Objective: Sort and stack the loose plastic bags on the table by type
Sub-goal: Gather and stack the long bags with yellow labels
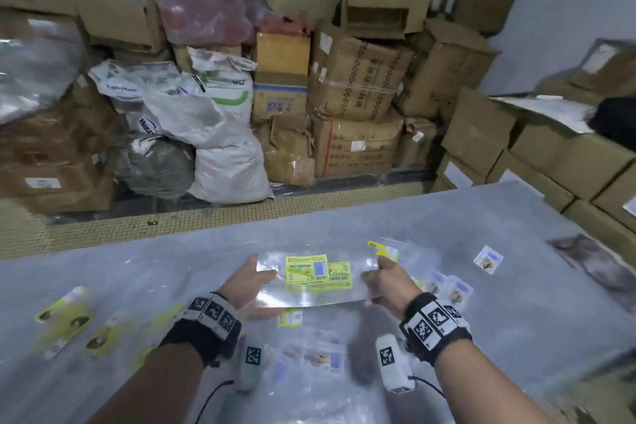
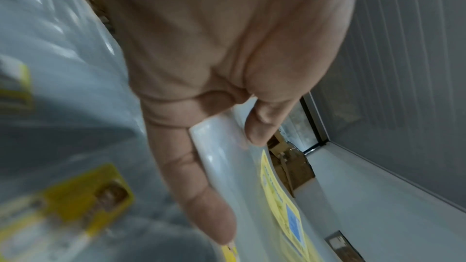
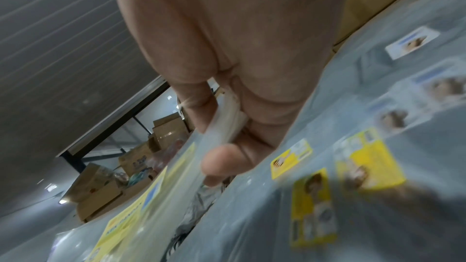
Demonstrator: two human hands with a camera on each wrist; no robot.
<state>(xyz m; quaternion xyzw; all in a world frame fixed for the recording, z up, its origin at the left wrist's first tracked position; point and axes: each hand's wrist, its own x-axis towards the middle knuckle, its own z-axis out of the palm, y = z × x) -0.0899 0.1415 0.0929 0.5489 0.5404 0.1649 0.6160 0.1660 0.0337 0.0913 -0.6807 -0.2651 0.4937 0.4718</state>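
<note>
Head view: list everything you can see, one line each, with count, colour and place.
Held bag stack: one, clear with yellow-green labels, lifted above the table centre.
Loose bags, yellow labels: several, blurred, table left.
Loose bags, blue-white labels: several, table right and near edge.
Table: one, grey.
Cardboard boxes: many, brown, piled behind and at right.
Sacks: several, white, floor at back left.
Left hand: grips the stack's left end.
Right hand: fingers pinch its right end.
Wrist bands: two, black with white markers.

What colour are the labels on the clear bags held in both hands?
Bright yellow labels with a small blue patch, seen best in the head view.
</note>
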